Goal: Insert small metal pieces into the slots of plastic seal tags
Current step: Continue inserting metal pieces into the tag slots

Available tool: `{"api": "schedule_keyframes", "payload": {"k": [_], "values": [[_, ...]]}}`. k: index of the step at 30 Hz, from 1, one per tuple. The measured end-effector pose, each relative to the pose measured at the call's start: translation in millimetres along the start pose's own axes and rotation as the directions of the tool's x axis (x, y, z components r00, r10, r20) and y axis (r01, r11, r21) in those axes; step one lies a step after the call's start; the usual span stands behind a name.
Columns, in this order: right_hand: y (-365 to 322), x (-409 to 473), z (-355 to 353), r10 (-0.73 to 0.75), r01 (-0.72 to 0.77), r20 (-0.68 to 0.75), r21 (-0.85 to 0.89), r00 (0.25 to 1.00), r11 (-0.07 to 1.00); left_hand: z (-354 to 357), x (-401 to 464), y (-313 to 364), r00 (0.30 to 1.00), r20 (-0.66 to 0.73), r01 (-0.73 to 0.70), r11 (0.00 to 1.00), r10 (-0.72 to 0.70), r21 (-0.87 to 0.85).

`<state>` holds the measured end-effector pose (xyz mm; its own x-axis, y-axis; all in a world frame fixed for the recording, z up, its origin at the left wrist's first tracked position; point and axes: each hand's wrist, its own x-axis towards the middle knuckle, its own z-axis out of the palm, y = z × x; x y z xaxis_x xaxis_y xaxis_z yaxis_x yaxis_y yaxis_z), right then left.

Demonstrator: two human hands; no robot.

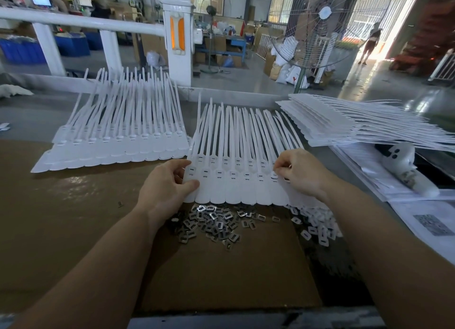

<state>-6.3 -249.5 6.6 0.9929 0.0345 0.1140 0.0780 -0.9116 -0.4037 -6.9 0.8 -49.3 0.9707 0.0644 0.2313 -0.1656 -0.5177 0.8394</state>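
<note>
On the cardboard, a white row of seal tags [236,181], slotted heads aligned; left hand [167,183] pinches its edge; right hand [301,172] fingertips pinched at a slot; metal pieces [216,221] loose below; no legible writing.

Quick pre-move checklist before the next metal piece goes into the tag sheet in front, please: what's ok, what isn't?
1. Tag sheet held steady by left hand: ok.
2. Right hand at a slot near the sheet's right end: ok.
3. Metal piece pinched in right fingers: cannot tell.
4. Metal pieces in supply below the sheet: ok.
5. Empty slots left in the near row: ok.
</note>
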Motion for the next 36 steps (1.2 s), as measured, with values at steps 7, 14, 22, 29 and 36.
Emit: {"api": "schedule_keyframes", "payload": {"k": [7, 14, 22, 29, 36], "values": [[0, 2, -5, 0.023, -0.024, 0.089, 0.014, 0.996, 1.0, 0, 0, 1, 1.0, 0.008, 0.005, 1.0, -0.005, 0.004], [4, -4, 5, 0.007, -0.007, -0.096, -0.001, 0.995, 1.0, 0, 0, 0, 1.0, 0.01, 0.002, 1.0, -0.002, 0.009], [10, -18, 15, -0.069, 0.07, -0.244, -0.006, 0.967, 0.998, 0, 2, 0, 1.0, 0.013, 0.0, 1.0, -0.001, 0.025], [18, -26, 15, -0.228, 0.203, -0.109, -0.201, 0.968, 0.958, 0, 2, -1, 1.0, -0.001, -0.013, 0.999, 0.013, 0.031], [11, -25, 12, -0.191, 0.181, -0.018, -0.242, 0.981, 0.953, 0, 2, -1, 1.0, -0.001, -0.021, 0.999, 0.021, 0.039]]}}
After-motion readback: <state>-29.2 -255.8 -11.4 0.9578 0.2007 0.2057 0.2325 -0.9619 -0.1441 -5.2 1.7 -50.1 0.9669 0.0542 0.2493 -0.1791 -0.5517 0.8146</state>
